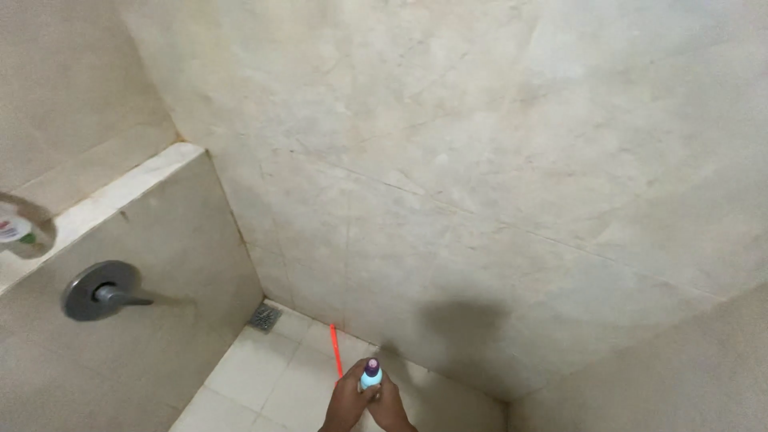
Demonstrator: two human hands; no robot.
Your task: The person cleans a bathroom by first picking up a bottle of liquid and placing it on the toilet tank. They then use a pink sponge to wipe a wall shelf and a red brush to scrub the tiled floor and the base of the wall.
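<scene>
At the bottom edge of my head view, both hands meet around a small light-blue bottle (371,376) with a purple cap, held upright above the tiled floor (248,372) of a shower stall. My left hand (348,404) wraps the bottle's left side with fingers curled closed on it; my right hand (390,408) closes on its lower right side, the two hands touching. Just behind the bottle, a thin red-orange stick (336,352) lies on the floor, running toward the base of the beige marble wall (480,160). A square metal drain (265,318) sits in the far left corner of the floor. On the left wall, a round grey tap handle (102,290) juts out below a pale ledge (120,188), where a white container (20,232) rests at the frame's edge, only partly visible. A dark shadow falls on the wall above the hands.
</scene>
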